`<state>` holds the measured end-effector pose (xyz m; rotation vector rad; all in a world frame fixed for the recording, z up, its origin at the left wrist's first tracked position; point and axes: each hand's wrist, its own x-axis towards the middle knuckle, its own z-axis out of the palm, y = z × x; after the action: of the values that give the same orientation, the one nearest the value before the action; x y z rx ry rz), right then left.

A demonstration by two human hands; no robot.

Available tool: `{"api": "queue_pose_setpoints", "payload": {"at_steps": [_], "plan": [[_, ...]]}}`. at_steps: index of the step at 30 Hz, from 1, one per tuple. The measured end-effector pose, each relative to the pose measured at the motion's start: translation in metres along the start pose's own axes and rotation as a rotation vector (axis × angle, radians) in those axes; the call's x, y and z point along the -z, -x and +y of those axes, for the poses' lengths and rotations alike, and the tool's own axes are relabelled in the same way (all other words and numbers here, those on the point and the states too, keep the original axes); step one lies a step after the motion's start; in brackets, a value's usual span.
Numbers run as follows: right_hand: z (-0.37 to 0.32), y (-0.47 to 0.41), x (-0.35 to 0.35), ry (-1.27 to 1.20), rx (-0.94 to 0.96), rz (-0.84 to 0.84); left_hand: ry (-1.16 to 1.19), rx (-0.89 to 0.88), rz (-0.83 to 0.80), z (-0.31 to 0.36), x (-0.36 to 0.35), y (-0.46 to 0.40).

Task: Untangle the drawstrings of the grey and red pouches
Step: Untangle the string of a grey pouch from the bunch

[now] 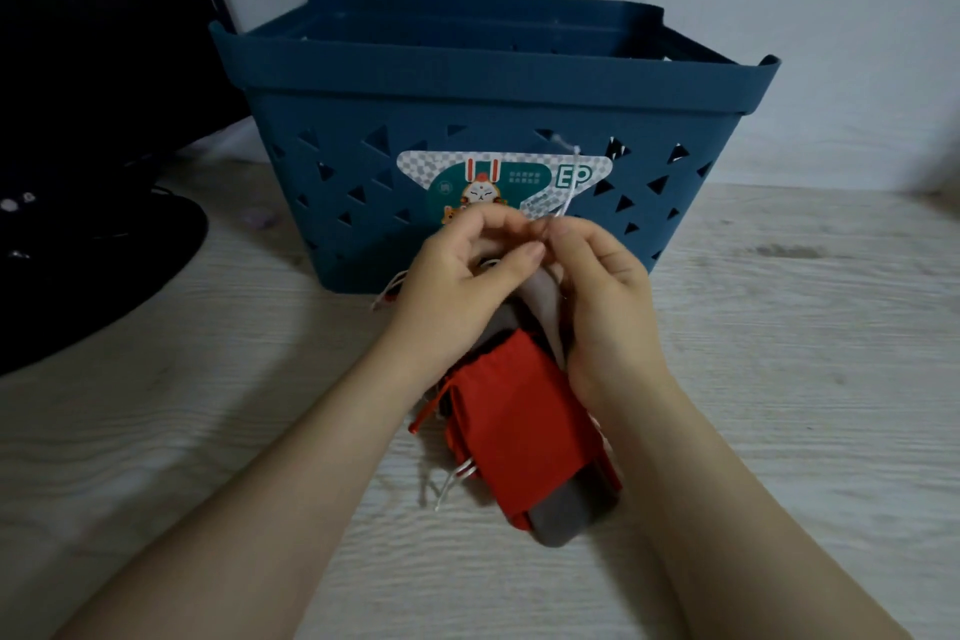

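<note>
Pinching a thin white drawstring (569, 187) between thumb and fingertip, the right hand (605, 296) holds it just in front of the blue basket (363, 120), with the cord's free end rising up across the basket's sticker (498, 182). The left hand (462, 286) sits close beside it, thumb and forefinger curled toward the same cord where the two hands meet, so the fingertips of both nearly touch; whether the left actually clamps the string cannot be told. Both hands are raised over the far end of the pouches.

Under and between the wrists lies the red pouch (514, 421) on the pale wood-grain table (779, 379), with the grey pouch (566, 520) poking out from beneath its near end and more pale grey fabric showing up between the hands. Red and white cord ends (452, 478) trail from the red pouch's left side, and another striped cord end (387, 294) lies by the left hand near the basket's base.

The basket stands upright behind the hands, its wall pierced with triangular holes. A dark object (78, 224) fills the left edge of the table.
</note>
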<state>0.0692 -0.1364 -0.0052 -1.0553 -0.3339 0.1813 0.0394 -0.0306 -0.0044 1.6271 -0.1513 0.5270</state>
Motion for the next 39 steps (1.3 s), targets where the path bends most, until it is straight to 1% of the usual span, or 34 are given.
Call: {"api": "queue_pose_setpoints", "payload": {"at_steps": [2,5,7,8,9,11,12,14,16,17,18,20,22,25,28,31,32,34,36,39], "plan": [[0.000,-0.002,0.001,-0.041,-0.008,-0.014,-0.083,-0.019,-0.011,-0.004,0.001,-0.002],[0.000,-0.004,0.002,0.023,0.002,-0.020,-0.212,-0.066,0.076,-0.009,0.003,-0.005],[0.000,-0.005,0.003,0.017,-0.003,-0.019,-0.202,-0.031,0.116,-0.010,0.002,-0.004],[0.000,-0.006,0.003,0.022,-0.006,-0.010,-0.103,0.043,0.125,-0.007,0.001,-0.003],[-0.001,-0.006,0.003,0.029,-0.015,0.005,0.061,0.147,0.124,-0.004,0.000,-0.003],[-0.002,-0.006,0.002,0.029,-0.051,0.047,0.445,0.340,0.060,0.002,0.000,-0.004],[-0.003,-0.006,0.002,0.042,-0.068,0.078,0.581,0.393,0.026,0.004,0.001,-0.005],[-0.005,-0.007,0.004,0.089,-0.083,0.130,0.713,0.441,-0.004,0.007,0.003,-0.006],[-0.007,-0.008,0.006,0.149,-0.047,0.143,0.656,0.462,0.008,0.006,0.003,-0.006],[-0.008,-0.008,0.007,0.204,0.007,0.141,0.553,0.450,0.017,0.004,0.003,-0.006],[-0.009,-0.008,0.009,0.289,0.088,0.141,0.391,0.410,0.023,0.001,0.003,-0.006],[-0.010,-0.010,0.013,0.501,0.291,0.140,0.052,0.265,0.003,-0.004,0.005,-0.006],[-0.009,-0.011,0.014,0.643,0.418,0.152,-0.167,0.126,-0.051,-0.008,0.005,-0.006],[-0.009,-0.011,0.013,0.683,0.418,0.141,-0.393,-0.037,-0.142,-0.010,0.005,-0.005],[-0.009,-0.011,0.014,0.620,0.390,0.019,-0.577,-0.123,-0.198,-0.018,0.008,-0.003],[-0.007,-0.012,0.015,0.583,0.360,-0.097,-0.616,-0.174,-0.182,-0.019,0.010,-0.005],[-0.007,-0.012,0.014,0.580,0.348,-0.133,-0.582,-0.157,-0.165,-0.019,0.010,-0.006],[-0.006,-0.010,0.014,0.581,0.319,-0.208,-0.423,-0.058,-0.134,-0.014,0.010,-0.008],[-0.005,-0.011,0.016,0.695,0.342,-0.252,-0.278,0.003,-0.066,-0.010,0.010,-0.009],[-0.002,-0.015,0.020,0.947,0.489,-0.192,-0.214,0.013,0.009,-0.004,0.010,-0.008]]}}
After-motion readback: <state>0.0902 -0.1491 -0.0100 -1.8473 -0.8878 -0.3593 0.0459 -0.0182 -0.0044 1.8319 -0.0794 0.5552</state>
